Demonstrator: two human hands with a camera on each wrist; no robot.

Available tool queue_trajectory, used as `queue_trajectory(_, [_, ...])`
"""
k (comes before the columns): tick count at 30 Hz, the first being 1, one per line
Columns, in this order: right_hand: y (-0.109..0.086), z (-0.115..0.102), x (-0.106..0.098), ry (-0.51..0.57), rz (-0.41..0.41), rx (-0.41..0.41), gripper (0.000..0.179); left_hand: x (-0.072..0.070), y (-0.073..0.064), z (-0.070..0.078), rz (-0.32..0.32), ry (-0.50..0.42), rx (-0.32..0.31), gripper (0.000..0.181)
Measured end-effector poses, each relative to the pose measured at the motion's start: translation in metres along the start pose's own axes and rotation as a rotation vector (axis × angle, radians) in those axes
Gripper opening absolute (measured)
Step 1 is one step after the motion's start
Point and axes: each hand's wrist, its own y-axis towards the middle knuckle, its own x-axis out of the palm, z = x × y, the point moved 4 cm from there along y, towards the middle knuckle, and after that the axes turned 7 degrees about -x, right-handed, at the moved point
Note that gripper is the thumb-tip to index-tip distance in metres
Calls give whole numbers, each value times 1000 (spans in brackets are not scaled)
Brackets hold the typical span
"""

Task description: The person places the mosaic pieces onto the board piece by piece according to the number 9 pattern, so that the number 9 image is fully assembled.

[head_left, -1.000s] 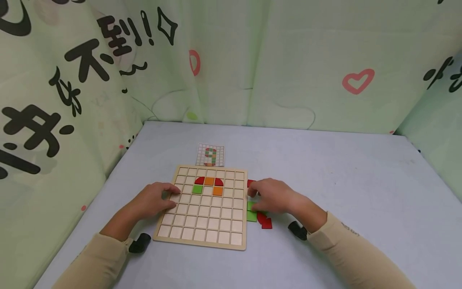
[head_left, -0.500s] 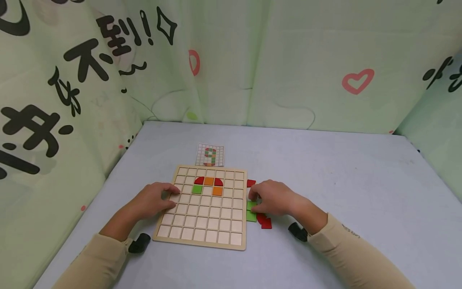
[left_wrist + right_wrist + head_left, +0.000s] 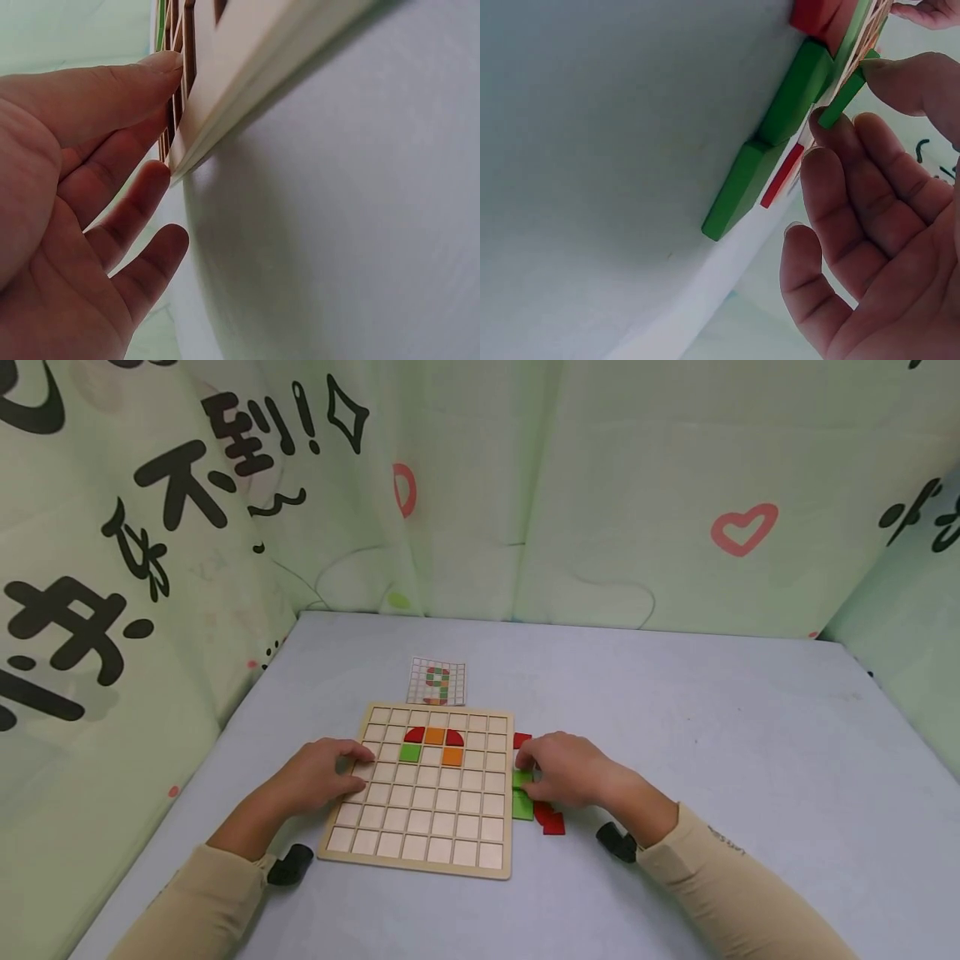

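A wooden grid board (image 3: 423,822) lies flat, with red, orange and green pieces set in a few upper cells. My left hand (image 3: 318,772) rests thumb and index finger, spread apart, on its left edge. In the left wrist view, the thumb (image 3: 154,67) touches the grid while other fingers extend beside the rim. My right hand (image 3: 566,768), right of the board, pinches a green square tile (image 3: 847,90) between thumb and fingertip. Below it lie more green tiles (image 3: 742,191) and red pieces (image 3: 553,824). Another red piece (image 3: 522,740) lies above the hand.
A small printed card (image 3: 437,665) with a coloured grid pattern lies behind the board's top edge. The white table (image 3: 712,735) extends to the right, and a pale green printed curtain (image 3: 600,485) surrounds its back and sides.
The right hand has shifted only slightly by the pile, and a green tile now shows pinched between thumb and finger. The left hand and the board have stayed in place.
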Motion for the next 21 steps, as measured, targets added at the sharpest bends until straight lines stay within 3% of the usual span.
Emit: queue_trajectory(21, [23,-36,-2,-78,66,-88,23,0,2,-1,-1,1,-9,33])
